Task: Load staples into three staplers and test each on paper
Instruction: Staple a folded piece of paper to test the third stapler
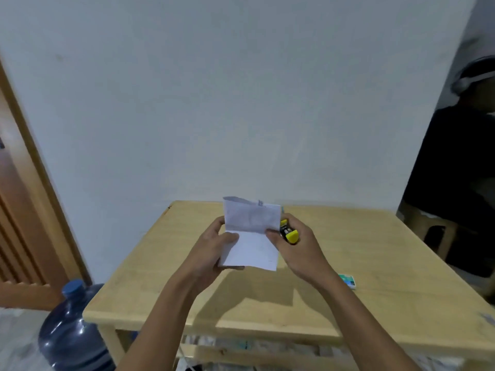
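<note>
A: Where are the hands?

B: Both are raised above the wooden table (pixel 375 263), forearms reaching in from the near edge and converging over its middle. The left hand (pixel 214 247) is closed on the left edge of a folded sheet of paper (pixel 251 236), thumb on the face turned toward the camera, the other fingers behind it.

A: And the right?

B: The right hand (pixel 297 247) is wrapped around a small yellow-and-black stapler (pixel 288 232), and its thumb also presses on the paper's right edge near the crease. So it is clamped on both at once.

A: How does the paper sit?

B: It is held clear of the table, creased across its width. The upper half stands up toward the wall, the lower half slopes down toward the camera. Its long axis runs away from the near edge of the table.

A: Which way does the stapler point?

B: Its yellow end faces the camera; the rest runs up behind the paper's right edge, toward the far side of the table. Whether its mouth is on the sheet I cannot tell.

A: Anything else on the table?

B: A small green-and-white box (pixel 347 281) lies flat on the table's right part, beyond the right wrist. A blue water jug (pixel 72 330) stands on the floor at the table's left near corner.
</note>
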Motion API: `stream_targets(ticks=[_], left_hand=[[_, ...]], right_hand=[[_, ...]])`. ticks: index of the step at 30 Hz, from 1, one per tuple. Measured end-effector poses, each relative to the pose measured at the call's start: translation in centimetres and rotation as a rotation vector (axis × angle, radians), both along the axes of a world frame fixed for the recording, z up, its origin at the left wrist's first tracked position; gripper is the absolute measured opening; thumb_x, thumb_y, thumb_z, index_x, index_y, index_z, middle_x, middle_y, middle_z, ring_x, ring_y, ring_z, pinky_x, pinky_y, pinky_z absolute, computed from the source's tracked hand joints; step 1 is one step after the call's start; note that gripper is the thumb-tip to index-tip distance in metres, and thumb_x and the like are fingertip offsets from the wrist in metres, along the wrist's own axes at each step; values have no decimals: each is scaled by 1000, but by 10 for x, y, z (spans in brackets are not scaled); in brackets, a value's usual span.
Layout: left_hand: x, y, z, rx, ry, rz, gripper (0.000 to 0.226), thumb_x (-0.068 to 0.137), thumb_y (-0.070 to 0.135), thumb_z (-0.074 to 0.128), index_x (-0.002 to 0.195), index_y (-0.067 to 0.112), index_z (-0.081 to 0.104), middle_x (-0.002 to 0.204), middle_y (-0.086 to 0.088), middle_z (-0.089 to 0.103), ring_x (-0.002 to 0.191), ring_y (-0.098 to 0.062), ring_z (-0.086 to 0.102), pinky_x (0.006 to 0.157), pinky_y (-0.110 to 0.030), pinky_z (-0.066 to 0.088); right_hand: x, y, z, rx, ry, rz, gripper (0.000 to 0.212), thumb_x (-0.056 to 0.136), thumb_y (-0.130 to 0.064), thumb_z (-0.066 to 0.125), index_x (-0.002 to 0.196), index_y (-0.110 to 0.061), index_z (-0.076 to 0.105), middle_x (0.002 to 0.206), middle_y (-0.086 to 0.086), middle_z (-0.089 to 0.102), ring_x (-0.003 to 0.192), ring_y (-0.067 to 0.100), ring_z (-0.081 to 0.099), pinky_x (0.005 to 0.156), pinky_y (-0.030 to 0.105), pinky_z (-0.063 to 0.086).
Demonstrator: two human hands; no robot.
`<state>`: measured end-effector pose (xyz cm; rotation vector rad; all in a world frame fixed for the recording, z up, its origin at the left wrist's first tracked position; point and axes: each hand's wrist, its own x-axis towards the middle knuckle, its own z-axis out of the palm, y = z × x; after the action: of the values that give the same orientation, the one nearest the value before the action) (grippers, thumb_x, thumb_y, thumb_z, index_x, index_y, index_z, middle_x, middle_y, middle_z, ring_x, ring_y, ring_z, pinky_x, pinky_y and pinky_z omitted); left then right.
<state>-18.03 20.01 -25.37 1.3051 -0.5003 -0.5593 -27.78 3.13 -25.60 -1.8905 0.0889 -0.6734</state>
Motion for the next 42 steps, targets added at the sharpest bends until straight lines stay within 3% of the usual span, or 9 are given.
stream_targets(ticks=[4, 8, 10, 13, 16, 22, 27, 32, 42], left_hand=[[-8, -5, 10, -20, -86, 31, 14, 89, 9, 50, 91, 15, 63, 84, -4, 69, 75, -26, 64, 52, -31, 50], [-16, -13, 16, 7, -144, 25, 38, 95, -5, 32, 83, 17, 60, 85, -5, 65, 72, -24, 59, 52, -26, 42], [-20, -17, 18, 39, -214, 14, 41, 93, -12, 32, 84, 17, 61, 89, -5, 67, 75, -25, 59, 52, -25, 40], [-25, -20, 20, 56, -306, -5, 39, 85, -12, 40, 88, 20, 63, 92, -1, 69, 80, -24, 60, 55, -27, 43], [-30, -23, 21, 26, -206, -35, 29, 92, 7, 56, 110, 28, 62, 95, -4, 73, 79, -21, 65, 62, -28, 53], [-32, -15, 14, 15, -15, -91, 37, 92, 37, 58, 112, 7, 68, 92, -14, 73, 75, -26, 69, 75, -41, 58], [-25, -11, 2, 101, -162, -47, 28, 96, 27, 59, 116, 10, 69, 108, -12, 75, 100, -29, 70, 81, -35, 58], [-22, -10, -2, 88, -148, -73, 30, 100, 29, 52, 118, 12, 68, 107, -11, 75, 93, -23, 71, 79, -33, 57], [-16, -16, -25, -1, 48, 120, 28, 91, 22, 67, 105, -3, 67, 89, -15, 75, 74, -25, 73, 72, -30, 58]], right_hand=[[-24, -16, 11, 65, -39, -15, 11, 95, -7, 60, 96, -16, 66, 68, -20, 65, 48, 0, 44, 50, 13, 33], [-39, -28, 20, 482, 47, -24, 27, 96, -38, 55, 103, -17, 69, 102, 0, 76, 37, 10, 23, 46, 27, 18], [-46, -27, 24, 490, 136, 8, 36, 94, -46, 55, 102, -15, 70, 90, -4, 77, 39, 11, 22, 47, 26, 21], [-51, -23, 20, 397, 205, 76, 20, 92, -34, 64, 82, -17, 64, 54, -12, 49, 46, 13, 20, 48, 24, 21], [-49, -25, 10, 373, 193, -1, 17, 88, -26, 71, 78, -18, 61, 58, -2, 26, 54, 18, 19, 48, 25, 20], [-47, -16, 6, 362, 97, -111, 7, 91, -22, 68, 96, -17, 71, 51, -18, 58, 43, 0, 46, 46, 16, 35], [-41, -1, 0, 371, 139, -58, 15, 88, -31, 71, 94, -17, 71, 59, -10, 56, 47, 11, 40, 47, 21, 33], [-37, 2, -4, 450, 175, -21, 17, 89, -31, 71, 96, -16, 72, 62, -2, 45, 46, 13, 28, 48, 26, 25], [-22, 21, -9, 524, 106, -203, 11, 90, -27, 70, 93, -17, 71, 60, -13, 67, 41, -1, 52, 40, 14, 39]])
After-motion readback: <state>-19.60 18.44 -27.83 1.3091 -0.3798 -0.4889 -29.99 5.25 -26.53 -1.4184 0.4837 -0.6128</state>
